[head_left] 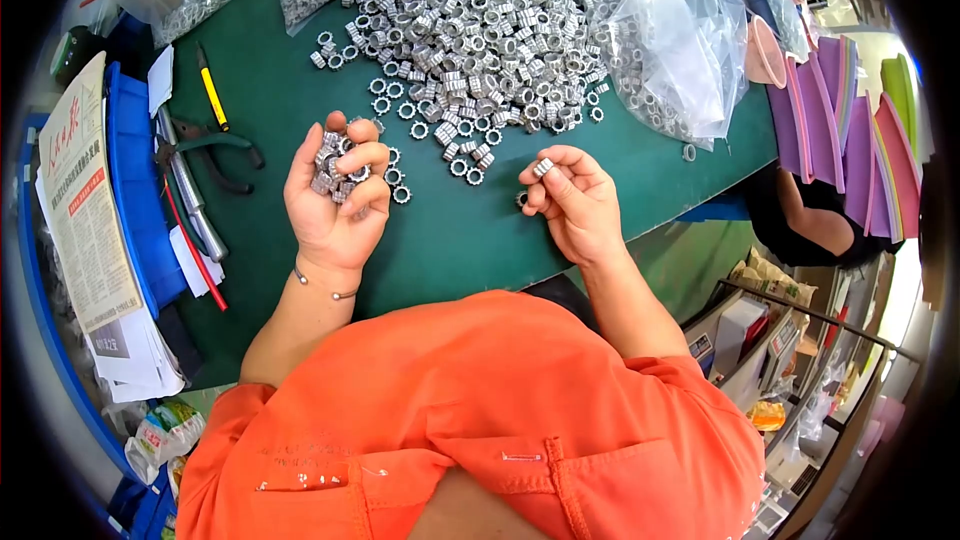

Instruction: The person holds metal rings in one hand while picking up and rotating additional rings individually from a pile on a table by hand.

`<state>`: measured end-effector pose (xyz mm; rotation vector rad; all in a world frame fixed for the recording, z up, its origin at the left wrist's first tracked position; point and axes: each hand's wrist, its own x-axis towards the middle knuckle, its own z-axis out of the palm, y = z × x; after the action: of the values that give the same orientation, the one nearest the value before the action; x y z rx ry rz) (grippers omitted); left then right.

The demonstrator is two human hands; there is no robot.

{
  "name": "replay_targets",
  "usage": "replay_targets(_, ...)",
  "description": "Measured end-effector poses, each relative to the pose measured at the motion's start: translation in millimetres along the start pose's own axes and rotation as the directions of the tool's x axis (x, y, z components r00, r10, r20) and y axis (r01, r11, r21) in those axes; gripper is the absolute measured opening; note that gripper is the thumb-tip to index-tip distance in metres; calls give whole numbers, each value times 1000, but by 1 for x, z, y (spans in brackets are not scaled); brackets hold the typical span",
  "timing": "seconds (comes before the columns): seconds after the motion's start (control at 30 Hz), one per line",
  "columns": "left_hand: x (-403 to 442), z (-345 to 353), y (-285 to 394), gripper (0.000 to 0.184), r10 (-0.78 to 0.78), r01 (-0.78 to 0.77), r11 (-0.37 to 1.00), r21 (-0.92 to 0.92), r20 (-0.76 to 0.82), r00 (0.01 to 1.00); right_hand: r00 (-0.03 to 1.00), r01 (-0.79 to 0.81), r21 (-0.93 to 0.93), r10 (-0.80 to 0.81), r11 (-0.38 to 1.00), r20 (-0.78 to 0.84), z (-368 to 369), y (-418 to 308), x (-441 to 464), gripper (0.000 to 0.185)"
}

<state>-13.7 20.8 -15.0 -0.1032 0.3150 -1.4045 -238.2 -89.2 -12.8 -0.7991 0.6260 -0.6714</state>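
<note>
My left hand is curled around a handful of small silvery toothed metal rings, which show between the fingers and palm. Between thumb and forefinger, my right hand pinches one metal ring. Another ring is by its lower fingertips; whether it is held or lies on the table I cannot tell. Beyond both hands, a large heap of the same rings spreads over the green table. A few loose rings lie just right of my left hand.
Clear plastic bags of rings stand behind and beside the heap. At the left are pliers, a yellow-black pen-like tool, and a blue tray with a newspaper. Purple foam-like pieces and another person's arm are at the right.
</note>
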Motion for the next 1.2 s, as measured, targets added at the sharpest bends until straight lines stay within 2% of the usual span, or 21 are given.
replay_targets(0.1,0,-1,0,19,-3,3,1000,-4,5,1000,1000,-28,-9,28,1000,-12,-1,-1,0,16)
replay_targets(0.2,1,-1,0,19,-2,2,1000,-4,3,1000,997,-81,74,80,994,19,-2,-3,-1,16)
replay_targets(0.27,0,-1,0,19,4,-4,1000,-1,-6,1000,996,-43,127,53,991,-78,3,-8,0,20)
replay_targets(0.3,1,-1,1,20,-2,2,1000,-6,2,1000,997,-13,76,19,997,-80,-3,-8,1,24)
replay_targets(0.33,0,-1,1,20,-6,6,1000,-12,8,1000,999,19,-20,-19,1000,-45,-9,-10,2,18)
replay_targets(0.37,1,-2,1,20,-6,6,1000,-10,11,1000,995,-14,-328,-18,944,-94,-11,-13,-1,16)
replay_targets(0.4,1,-2,1,20,2,-1,1000,-10,6,1000,990,-59,-603,-32,795,-139,-8,-16,-2,15)
replay_targets(0.43,1,-2,1,20,1,-1,1000,-7,8,1000,986,140,-853,-151,503,72,-2,-16,0,20)
replay_targets(0.47,1,-2,1,20,-1,1,1000,-6,11,1000,975,220,-939,-95,265,202,6,-23,-4,19)
replay_targets(0.53,0,-1,0,20,-2,2,1000,-11,4,1000,944,319,-946,-112,60,311,7,-13,-8,17)
replay_targets(0.57,0,-1,0,19,-1,1,1000,-9,-2,1000,931,355,-934,-101,39,350,8,-12,-9,15)
replay_targets(0.6,0,-1,0,19,1,-1,1000,-6,-7,1000,931,357,-933,-97,40,352,10,-13,-10,15)
replay_targets(0.7,0,-1,0,19,-2,1,1000,-10,-10,1000,995,77,-859,19,507,101,12,-12,-10,17)
replay_targets(0.77,0,-1,0,19,4,-4,1000,-5,-6,1000,982,-176,-449,190,876,-15,14,-15,-9,15)
replay_targets(0.8,0,-2,0,18,1,-1,1000,0,-5,1000,959,-280,-167,282,945,-12,13,-17,-8,16)
replay_targets(0.83,0,-2,0,18,2,-2,1000,-1,-4,1000,954,-297,-5,297,955,34,8,-13,-7,18)
replay_targets(0.87,0,-2,0,19,8,-8,1000,6,-7,1000,954,-297,-8,297,955,34,6,-14,-6,18)
replay_targets(0.93,1,-2,0,19,17,-17,1000,10,-8,1000,919,-387,186,363,903,151,5,-16,-4,18)
replay_targets(1.0,0,-2,0,19,16,-15,1000,13,-16,1000,911,-413,209,397,887,114,7,-18,-5,19)
replay_targets(1.07,0,-2,0,19,17,-17,1000,9,-17,1000,906,-420,258,388,870,167,2,-17,-3,19)
replay_targets(1.2,0,-2,0,19,15,-15,1000,5,-17,1000,915,-388,220,345,895,209,0,-15,4,19)
